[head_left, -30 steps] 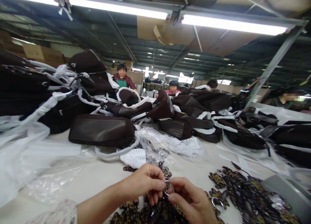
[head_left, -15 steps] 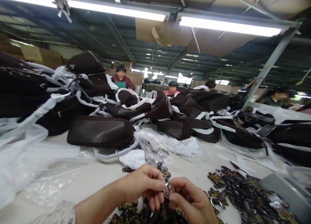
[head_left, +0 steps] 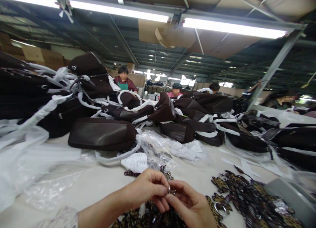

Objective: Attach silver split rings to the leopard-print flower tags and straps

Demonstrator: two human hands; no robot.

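Between the hands (head_left: 150, 189) — both pinching it — sits a silvery ring (head_left: 170, 189), above heaped charms (head_left: 150, 218).

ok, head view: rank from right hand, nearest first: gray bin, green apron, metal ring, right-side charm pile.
1. Metal ring: at the right hand
2. Charm pile: to the right
3. Gray bin: farther right
4. Green apron: far ahead, left
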